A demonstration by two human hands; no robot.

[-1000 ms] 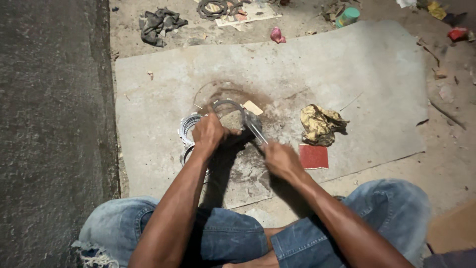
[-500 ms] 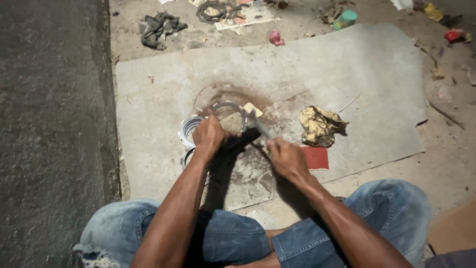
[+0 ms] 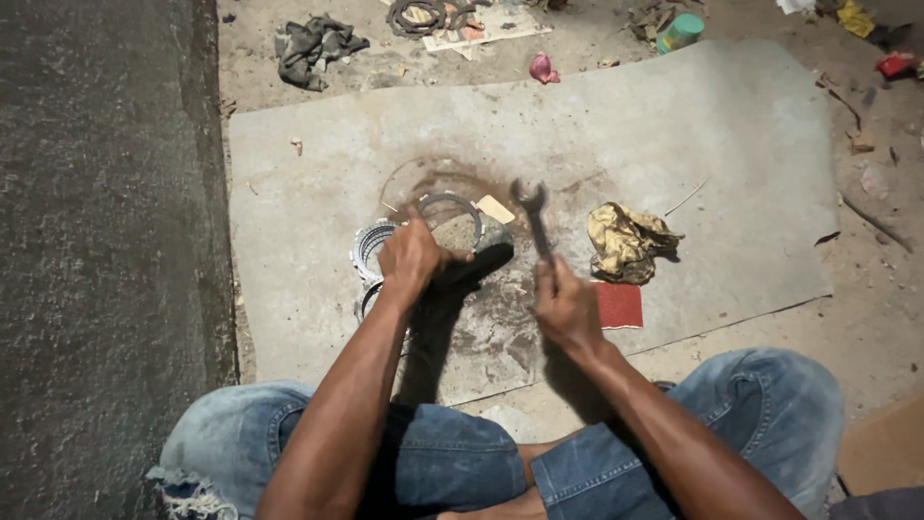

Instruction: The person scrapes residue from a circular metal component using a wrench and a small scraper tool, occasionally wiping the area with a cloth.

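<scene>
Sitting on dirt floor [image 3: 895, 318]; grey board [image 3: 674, 135] ahead, edges free at 12, 3. Left hand [image 3: 412, 258] pinching metal ring [image 3: 450, 204]; right hand [image 3: 566, 306] clenching wrench [image 3: 532, 214].

Dull grey metal wrench [image 3: 532, 214] in right hand [image 3: 566, 306], shiny metal ring [image 3: 450, 205] by left hand [image 3: 412, 258], rough dusty board [image 3: 674, 135], crumpled yellow cloth [image 3: 626, 241], gritty red sandpaper [image 3: 618, 304].

We see our left hand [image 3: 412, 258] curled in a tight grip, forearm stretched forward. Our right hand [image 3: 566, 306] seems fisted, raised slightly, wrist cocked.
</scene>
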